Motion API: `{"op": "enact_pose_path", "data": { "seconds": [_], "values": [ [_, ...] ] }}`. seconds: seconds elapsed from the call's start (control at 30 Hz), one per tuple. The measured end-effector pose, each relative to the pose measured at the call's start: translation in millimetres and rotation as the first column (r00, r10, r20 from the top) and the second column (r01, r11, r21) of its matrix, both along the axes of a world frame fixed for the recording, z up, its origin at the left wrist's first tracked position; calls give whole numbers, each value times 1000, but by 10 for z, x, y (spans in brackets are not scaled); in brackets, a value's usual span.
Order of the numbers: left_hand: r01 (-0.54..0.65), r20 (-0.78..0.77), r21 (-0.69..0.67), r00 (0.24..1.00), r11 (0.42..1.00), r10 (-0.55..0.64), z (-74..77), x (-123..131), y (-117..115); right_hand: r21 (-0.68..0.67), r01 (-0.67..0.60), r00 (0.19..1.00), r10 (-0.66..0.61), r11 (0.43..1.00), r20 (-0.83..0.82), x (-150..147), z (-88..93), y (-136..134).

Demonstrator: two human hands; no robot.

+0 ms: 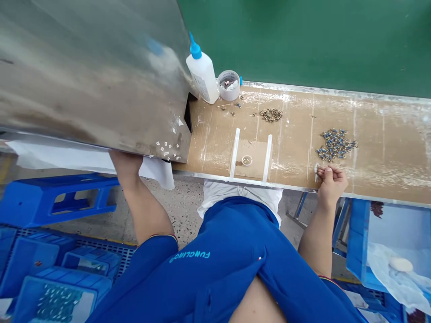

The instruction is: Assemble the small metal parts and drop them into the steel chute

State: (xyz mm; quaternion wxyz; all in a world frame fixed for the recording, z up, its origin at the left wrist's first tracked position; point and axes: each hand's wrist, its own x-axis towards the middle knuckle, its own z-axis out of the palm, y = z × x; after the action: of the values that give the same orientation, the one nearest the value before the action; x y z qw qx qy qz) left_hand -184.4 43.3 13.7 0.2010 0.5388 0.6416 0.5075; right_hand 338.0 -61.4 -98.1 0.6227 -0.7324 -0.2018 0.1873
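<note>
My right hand (332, 185) rests at the bench's front edge, its fingertips pinched on a small white piece (316, 172). Just beyond it lies a heap of small blue-and-brass fittings (336, 145). A smaller heap of brass fittings (271, 115) sits farther left. My left hand (126, 167) reaches under a large steel sheet (90, 76), which hides its fingers. The sheet stands on the bench's left end, with small white flecks stuck near its lower corner. Between my hands, two white strips frame a cardboard patch holding a small clear ring (247, 160).
A white glue bottle with a blue cap (202, 74) and a round clear tub (229, 85) stand on the cardboard-topped bench (380, 134). A green panel rises behind it. Blue crates and a blue stool (57, 202) sit low on both sides.
</note>
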Motion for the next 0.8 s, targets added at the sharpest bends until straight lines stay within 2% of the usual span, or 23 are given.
{"op": "enact_pose_path", "data": {
  "seconds": [0.1,0.13,0.2,0.27,0.33,0.43,0.5,0.57,0.6,0.63,0.67,0.73,0.8],
  "values": [
    [-196,-154,-13,969,981,192,-33,-101,-133,-33,12,1000,-11,999,11,-35,44,-8],
    [-253,-150,-41,958,967,244,-24,-116,-218,-41,15,1000,-15,999,10,-44,57,-9],
    [-299,-25,-89,954,950,298,32,-120,-442,-47,25,1000,-25,999,0,-55,75,-4],
    [-220,155,-87,960,972,232,130,-94,-710,-54,36,999,-36,998,-1,-59,90,7],
    [-36,247,-96,967,995,59,231,-43,-957,-57,37,999,-38,998,-4,-64,107,22],
    [271,384,-149,902,951,-197,254,102,-1123,-7,53,999,-53,999,-9,-106,142,50],
    [479,509,-191,795,857,-331,126,278,-1046,70,57,998,-59,996,26,-188,164,74],
    [674,637,-212,645,708,-423,-103,524,-860,136,-8,996,-5,991,89,-328,176,100],
    [734,695,-200,574,649,-434,-239,665,-752,150,-66,992,49,986,117,-419,178,113],
    [765,754,-167,506,622,-419,-379,811,-648,149,-135,984,115,980,136,-521,177,125],
    [772,805,-144,455,619,-381,-515,956,-556,137,-205,972,186,969,143,-630,174,135],
    [782,875,-150,390,605,-286,-750,1222,-420,97,-330,940,317,939,123,-852,162,146],
    [775,918,-138,334,617,-213,-919,1431,-345,50,-433,901,430,900,63,-1053,143,144]
  ]
}}
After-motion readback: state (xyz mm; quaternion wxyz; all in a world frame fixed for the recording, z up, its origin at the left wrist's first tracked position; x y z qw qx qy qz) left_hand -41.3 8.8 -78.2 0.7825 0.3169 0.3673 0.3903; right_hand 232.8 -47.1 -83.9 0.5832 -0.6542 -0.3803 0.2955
